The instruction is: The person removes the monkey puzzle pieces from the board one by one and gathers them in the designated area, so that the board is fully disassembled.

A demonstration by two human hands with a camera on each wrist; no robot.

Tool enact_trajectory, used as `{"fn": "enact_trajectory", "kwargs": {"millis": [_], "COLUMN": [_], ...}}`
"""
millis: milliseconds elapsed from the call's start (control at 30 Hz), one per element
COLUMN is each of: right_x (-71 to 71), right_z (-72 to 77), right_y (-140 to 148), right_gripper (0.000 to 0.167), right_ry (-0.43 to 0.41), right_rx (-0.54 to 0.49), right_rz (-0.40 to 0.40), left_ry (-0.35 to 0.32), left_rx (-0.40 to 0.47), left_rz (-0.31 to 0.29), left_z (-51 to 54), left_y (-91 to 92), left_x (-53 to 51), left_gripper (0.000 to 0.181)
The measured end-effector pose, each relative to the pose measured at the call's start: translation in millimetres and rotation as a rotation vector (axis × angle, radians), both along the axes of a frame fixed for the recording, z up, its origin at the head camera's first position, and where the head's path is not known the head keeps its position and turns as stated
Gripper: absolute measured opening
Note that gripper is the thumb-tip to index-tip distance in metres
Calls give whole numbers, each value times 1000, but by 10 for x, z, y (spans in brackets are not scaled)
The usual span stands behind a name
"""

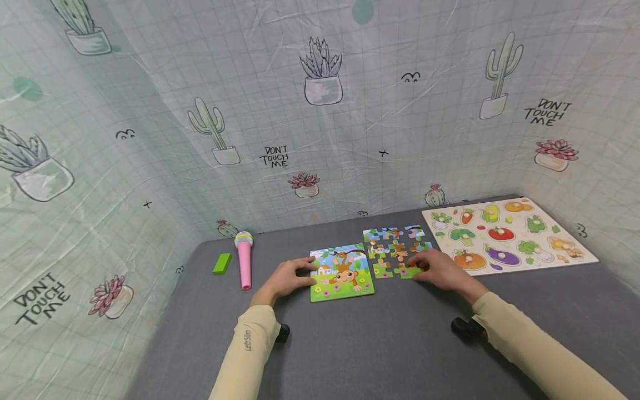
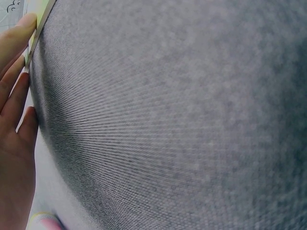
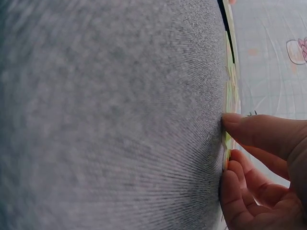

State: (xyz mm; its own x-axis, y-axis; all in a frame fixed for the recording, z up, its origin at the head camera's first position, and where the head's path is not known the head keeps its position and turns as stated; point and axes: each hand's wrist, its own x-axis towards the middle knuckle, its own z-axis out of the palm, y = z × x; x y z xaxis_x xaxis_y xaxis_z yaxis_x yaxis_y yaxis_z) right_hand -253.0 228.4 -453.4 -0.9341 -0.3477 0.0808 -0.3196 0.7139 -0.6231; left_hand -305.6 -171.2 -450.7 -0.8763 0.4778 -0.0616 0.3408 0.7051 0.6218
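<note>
A square picture board [image 1: 342,272] of a monkey hanging over grass lies flat on the grey table. My left hand [image 1: 289,278] touches its left edge, thumb and fingers spread apart and fairly straight; the left wrist view also has that hand [image 2: 14,86] against the board's thin edge. Right of the board lie several jigsaw pieces [image 1: 382,270] with parts of a similar picture, set in loose rows with gaps. My right hand [image 1: 440,269] pinches a green-bottomed jigsaw piece [image 1: 408,273] at the near right corner. In the right wrist view, the thumb [image 3: 240,123] presses the piece's edge.
A white board with vegetable pictures [image 1: 500,266] lies at the back right. Over on the left are a pink toy microphone [image 1: 244,264] and a green block [image 1: 222,264]. A cactus-print cloth [image 1: 350,139] hangs behind the table [image 1: 370,355] and at its sides.
</note>
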Motion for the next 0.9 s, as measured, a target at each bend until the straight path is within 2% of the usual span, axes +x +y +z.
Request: {"fn": "enact_trajectory", "kwargs": {"millis": [267, 633, 900], "right_x": [-14, 19, 15], "right_z": [-4, -18, -27], "right_y": [-30, -94, -54], "right_gripper": [28, 27, 27], "right_ry": [22, 29, 37], "right_rx": [-16, -25, -35], "right_rz": [22, -7, 11], "left_ry": [-2, -5, 0], "left_rx": [-2, -12, -15], "left_rz": [-1, 5, -10], "left_z": [8, -2, 8], "left_y": [1, 2, 2], "left_x": [0, -3, 3], "left_gripper": [36, 36, 37]}}
